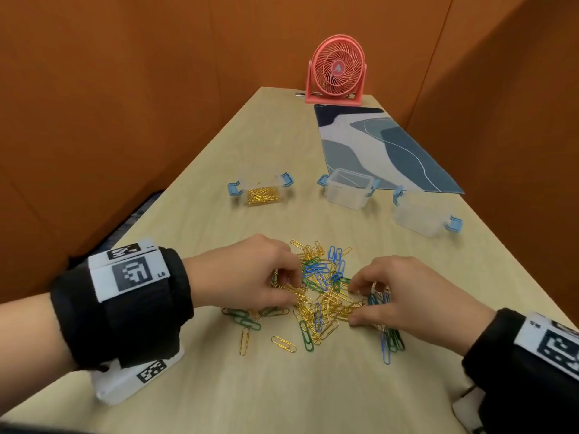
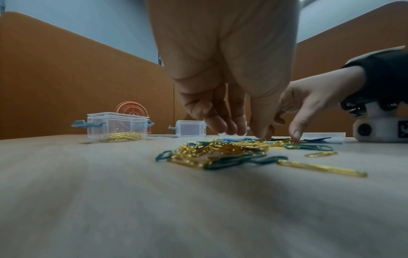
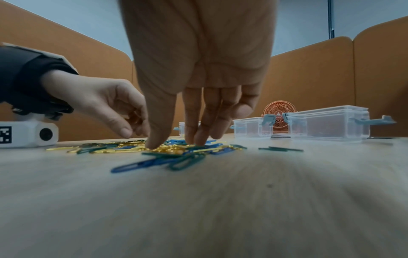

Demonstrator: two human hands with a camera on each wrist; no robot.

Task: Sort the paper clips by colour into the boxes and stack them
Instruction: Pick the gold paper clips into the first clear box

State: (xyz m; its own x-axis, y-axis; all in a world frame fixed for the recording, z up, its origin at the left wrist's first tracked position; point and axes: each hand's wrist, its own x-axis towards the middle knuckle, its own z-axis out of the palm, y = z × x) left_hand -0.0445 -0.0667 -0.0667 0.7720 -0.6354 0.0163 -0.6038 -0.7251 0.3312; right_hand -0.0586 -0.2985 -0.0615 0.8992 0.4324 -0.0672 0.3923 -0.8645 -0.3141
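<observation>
Head view: risk is tangled clips, since gold, green and blue interlock in the pile (image 1: 322,296), so a gold pinch may drag a wrong colour along. Left hand (image 1: 250,274) at 9 o'clock of the pile, fingers curled, pinching gold clips. Right hand (image 1: 404,296) at 3 o'clock, fingertips pressing clips; grip unclear. Farther, at 11 o'clock: gold box (image 1: 262,192); two empty boxes (image 1: 346,189) toward 1 o'clock.

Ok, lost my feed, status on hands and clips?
Left hand pinching gold clips; right hand fingertips down in mixed pile. Left box holds gold; other two look empty. Nothing blocking.
</observation>
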